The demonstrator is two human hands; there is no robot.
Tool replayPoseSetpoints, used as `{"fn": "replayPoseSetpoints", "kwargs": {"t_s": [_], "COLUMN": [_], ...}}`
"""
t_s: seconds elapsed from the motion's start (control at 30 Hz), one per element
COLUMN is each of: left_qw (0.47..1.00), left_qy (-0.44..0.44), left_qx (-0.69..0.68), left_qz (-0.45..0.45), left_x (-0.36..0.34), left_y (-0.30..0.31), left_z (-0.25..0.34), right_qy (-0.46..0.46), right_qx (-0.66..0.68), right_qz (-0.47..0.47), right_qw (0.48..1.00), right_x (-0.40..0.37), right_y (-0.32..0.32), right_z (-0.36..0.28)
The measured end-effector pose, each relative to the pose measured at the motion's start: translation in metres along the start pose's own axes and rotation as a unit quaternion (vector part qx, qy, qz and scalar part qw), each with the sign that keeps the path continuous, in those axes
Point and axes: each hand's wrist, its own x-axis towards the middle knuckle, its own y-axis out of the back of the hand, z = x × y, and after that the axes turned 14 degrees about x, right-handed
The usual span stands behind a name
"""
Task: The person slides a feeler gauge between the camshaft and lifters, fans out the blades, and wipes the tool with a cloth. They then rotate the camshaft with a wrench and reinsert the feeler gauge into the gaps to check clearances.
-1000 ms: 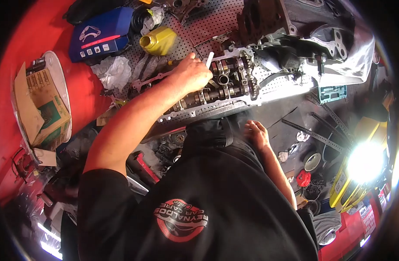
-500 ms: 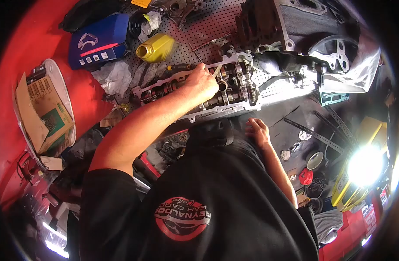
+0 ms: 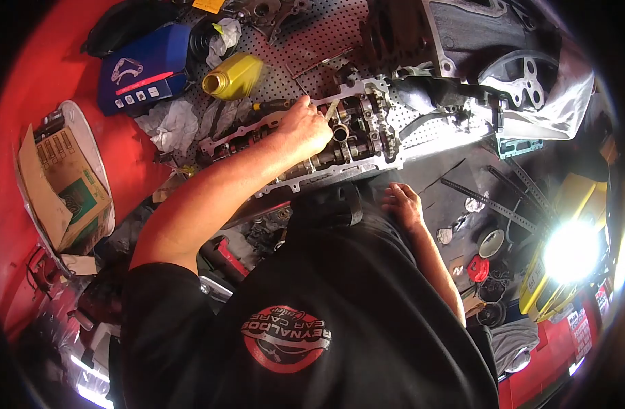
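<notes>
My left hand [image 3: 305, 131] rests over a cylinder head [image 3: 293, 185], its fingers closed. A thin, pale flat strip [image 3: 331, 109] sticks out beside the fingertips and appears pinched in them; its lower end is hard to make out. Camshafts and round bores show in the head, among them a ring-shaped opening [image 3: 341, 132] just right of the hand. The forearm covers part of the head's left half. By my waist hangs my right hand [image 3: 402, 204], fingers loosely bent and apart, with nothing visible in it, close to the bench's front edge.
Behind the head lie a yellow bottle [image 3: 239, 76], a screwdriver [image 3: 273, 105] and crumpled paper [image 3: 170, 126]. A blue box [image 3: 145, 71] stands at the left back. An engine block [image 3: 472, 41] occupies the right back. A bright work lamp [image 3: 571, 253] glares at lower right.
The whole view has shifted slightly left. My left hand stays at the same spot on the cylinder head, and my right hand remains by my waist.
</notes>
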Motion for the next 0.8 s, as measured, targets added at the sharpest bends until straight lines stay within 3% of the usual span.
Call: {"fn": "replayPoseSetpoints", "kwargs": {"t_s": [0.03,0.13,0.33,0.43,0.53,0.6,0.8], "left_qw": [1.000,0.998,0.990,0.994,0.999,0.999,0.998], "left_qy": [-0.010,-0.004,-0.053,-0.054,0.014,-0.039,-0.021], "left_qx": [0.009,-0.014,0.023,0.028,0.006,0.003,-0.060], "left_qz": [-0.019,0.065,0.126,0.091,0.035,0.019,0.015], "left_x": [0.001,-0.001,-0.011,-0.008,0.001,-0.008,-0.019], "left_y": [0.004,-0.006,-0.012,-0.011,-0.005,0.004,0.006], "left_z": [-0.001,-0.004,-0.011,-0.011,-0.018,-0.033,-0.049], "right_qy": [-0.001,-0.004,-0.007,-0.001,0.010,0.001,-0.002], "right_qx": [0.001,-0.002,0.008,0.011,0.012,0.017,0.008], "right_qz": [0.001,0.007,0.006,0.011,0.001,0.010,0.007], "right_qw": [1.000,1.000,1.000,1.000,1.000,1.000,1.000], "right_x": [-0.001,-0.002,-0.002,-0.001,-0.004,-0.007,-0.001], "right_y": [0.001,0.003,0.002,0.002,0.005,0.007,0.007], "right_z": [-0.001,-0.001,-0.004,-0.002,-0.003,-0.005,-0.002]}}
